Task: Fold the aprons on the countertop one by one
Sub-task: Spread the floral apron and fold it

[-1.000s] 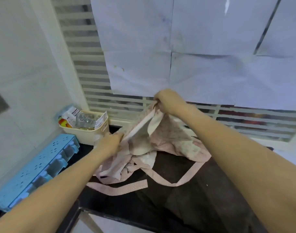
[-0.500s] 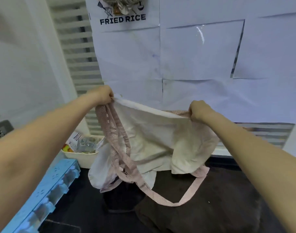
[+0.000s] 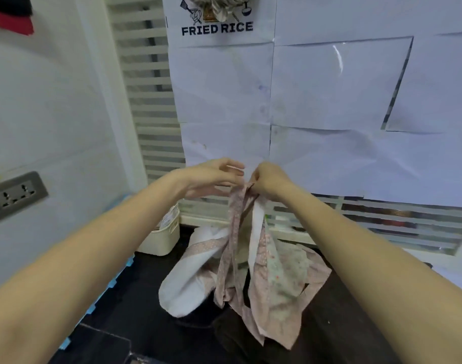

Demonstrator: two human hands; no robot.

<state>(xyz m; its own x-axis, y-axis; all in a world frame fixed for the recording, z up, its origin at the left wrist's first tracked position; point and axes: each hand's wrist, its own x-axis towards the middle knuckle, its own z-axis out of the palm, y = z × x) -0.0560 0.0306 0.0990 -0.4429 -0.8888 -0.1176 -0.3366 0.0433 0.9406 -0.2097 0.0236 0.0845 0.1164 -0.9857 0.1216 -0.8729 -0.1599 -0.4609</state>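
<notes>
A dark, nearly black countertop (image 3: 124, 311) fills the lower middle of the frame, running from the bottom edge up to the pale sill below the slatted window. A pink-and-white apron (image 3: 271, 279) sits bunched on it at lower centre, its lower folds resting on the surface while its upper part rises off it. Under and in front of that apron lies a dark brown cloth (image 3: 329, 324), spreading toward the lower right. At centre left, against the sill, stands a cream plastic basket (image 3: 162, 240). Along the lower left edge lies a light blue plastic tray (image 3: 114, 282), mostly hidden.
</notes>
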